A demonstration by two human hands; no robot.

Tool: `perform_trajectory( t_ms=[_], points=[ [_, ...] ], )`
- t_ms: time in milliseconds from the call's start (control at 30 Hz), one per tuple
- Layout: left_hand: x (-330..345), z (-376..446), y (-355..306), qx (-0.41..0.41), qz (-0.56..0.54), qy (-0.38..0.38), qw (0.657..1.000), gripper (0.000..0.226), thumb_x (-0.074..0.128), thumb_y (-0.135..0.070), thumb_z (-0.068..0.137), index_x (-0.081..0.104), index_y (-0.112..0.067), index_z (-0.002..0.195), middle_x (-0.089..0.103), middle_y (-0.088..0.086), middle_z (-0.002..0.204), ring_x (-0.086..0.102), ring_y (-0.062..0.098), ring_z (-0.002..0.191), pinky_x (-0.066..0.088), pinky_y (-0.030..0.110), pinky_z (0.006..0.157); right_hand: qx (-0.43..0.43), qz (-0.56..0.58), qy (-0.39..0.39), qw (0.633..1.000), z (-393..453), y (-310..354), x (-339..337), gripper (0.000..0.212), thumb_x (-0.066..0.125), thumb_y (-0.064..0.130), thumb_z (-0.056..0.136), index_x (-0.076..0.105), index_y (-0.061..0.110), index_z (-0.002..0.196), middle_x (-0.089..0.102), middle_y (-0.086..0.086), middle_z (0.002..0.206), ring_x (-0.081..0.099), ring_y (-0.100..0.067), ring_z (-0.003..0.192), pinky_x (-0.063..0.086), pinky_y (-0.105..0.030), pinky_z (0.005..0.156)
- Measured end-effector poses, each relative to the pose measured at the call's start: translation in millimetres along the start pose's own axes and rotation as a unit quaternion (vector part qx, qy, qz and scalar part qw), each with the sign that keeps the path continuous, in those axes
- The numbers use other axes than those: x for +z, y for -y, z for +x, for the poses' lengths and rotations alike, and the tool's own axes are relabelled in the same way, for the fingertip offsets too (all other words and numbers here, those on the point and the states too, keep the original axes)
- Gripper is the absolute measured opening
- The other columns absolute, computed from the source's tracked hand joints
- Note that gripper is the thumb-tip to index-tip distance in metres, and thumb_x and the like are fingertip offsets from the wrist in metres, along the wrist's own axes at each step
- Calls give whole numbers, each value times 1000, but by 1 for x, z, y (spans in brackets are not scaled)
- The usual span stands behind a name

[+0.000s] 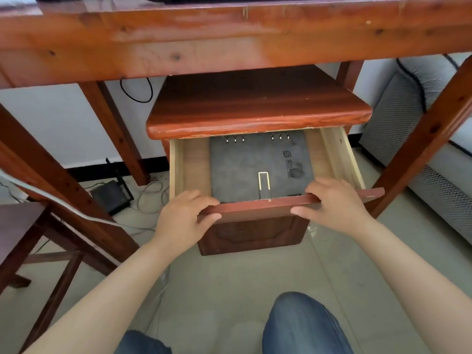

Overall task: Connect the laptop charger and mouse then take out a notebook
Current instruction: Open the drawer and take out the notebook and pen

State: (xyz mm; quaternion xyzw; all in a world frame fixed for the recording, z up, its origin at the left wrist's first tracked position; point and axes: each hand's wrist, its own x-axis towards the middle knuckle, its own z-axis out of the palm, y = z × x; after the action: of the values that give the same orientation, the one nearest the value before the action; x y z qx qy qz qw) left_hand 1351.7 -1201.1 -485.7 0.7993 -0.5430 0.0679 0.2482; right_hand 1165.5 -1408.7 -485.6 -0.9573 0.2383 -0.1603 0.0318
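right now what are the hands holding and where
Both hands grip the drawer front along its top edge: left hand near its left end, right hand toward its right. The notebook inside lies untouched.

I count two bare hands, a left hand (182,221) and a right hand (334,204). I see one small reddish-brown wooden cabinet (258,111) with one pulled-out pale-wood drawer (255,209), and one dark grey ring-bound notebook (258,167) in it. Its binding shows six metal rings, in two groups of three. There is one large reddish wooden desk (229,42), with four legs in view. One flat black box (109,196) lies on the floor; the pale cables (150,192) beside it tangle, so perhaps three.
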Motion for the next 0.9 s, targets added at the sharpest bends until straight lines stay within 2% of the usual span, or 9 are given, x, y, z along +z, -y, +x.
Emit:
perform_trajectory(
  t_ms=[100,167,233,333,500,567,700,833,900],
  points=[
    [-4,17,2,-57,-62,84,993,24,55,-31,89,68,-19,74,58,-8,70,53,15,75,38,27,62,73,104,201,971,26,5,-12,55,30,53,90,56,8,70,56,-9,73,55,-25,79,36,-32,62],
    [-2,34,-1,-95,-61,122,986,31,48,-31,92,64,-18,69,62,-2,69,55,22,77,38,29,64,108,107,289,945,49,9,-12,56,27,40,98,62,-1,86,64,-18,94,58,-30,96,41,-34,74],
    [6,52,-1,-134,-35,133,981,27,48,-30,92,67,-10,95,70,9,100,59,27,97,45,32,80,101,66,337,934,67,13,-7,39,36,23,97,62,-4,104,63,-21,115,57,-32,106,43,-35,83],
    [19,70,-1,-208,-4,209,955,40,50,-34,91,54,-6,120,58,13,127,52,29,116,43,33,94,85,14,382,920,77,18,-1,31,41,9,89,64,0,108,63,-17,120,57,-31,109,47,-37,93],
    [25,74,-4,-249,-68,241,936,42,48,-27,93,44,-11,132,50,10,138,47,28,123,38,29,99,59,23,392,918,79,16,-1,28,43,-2,86,64,1,105,64,-15,117,58,-27,100,41,-23,63],
    [23,72,-3,-257,-102,224,935,39,43,-22,95,43,-13,133,49,9,139,46,27,124,36,26,98,46,40,364,930,77,7,-10,21,48,6,91,63,5,105,62,-11,111,52,-21,93,35,-20,62],
    [25,80,-6,-305,-126,232,915,37,36,-18,97,43,-8,132,46,12,141,44,28,125,35,25,98,149,28,304,941,71,-9,-18,20,37,11,96,56,5,98,51,-13,96,44,-19,77,27,-16,50],
    [30,88,-8,-385,-194,203,879,37,45,-16,95,44,-2,129,45,16,140,44,30,125,38,32,101,230,51,323,917,77,5,1,41,33,29,99,46,3,128,54,-19,124,53,-26,99,43,-23,69],
    [29,88,-6,-429,-270,181,843,46,55,-19,91,41,-2,132,41,13,144,41,28,129,39,32,100,263,93,305,911,80,8,6,48,47,37,93,44,5,129,53,-13,110,51,-24,97,43,-23,63]
  ],
)
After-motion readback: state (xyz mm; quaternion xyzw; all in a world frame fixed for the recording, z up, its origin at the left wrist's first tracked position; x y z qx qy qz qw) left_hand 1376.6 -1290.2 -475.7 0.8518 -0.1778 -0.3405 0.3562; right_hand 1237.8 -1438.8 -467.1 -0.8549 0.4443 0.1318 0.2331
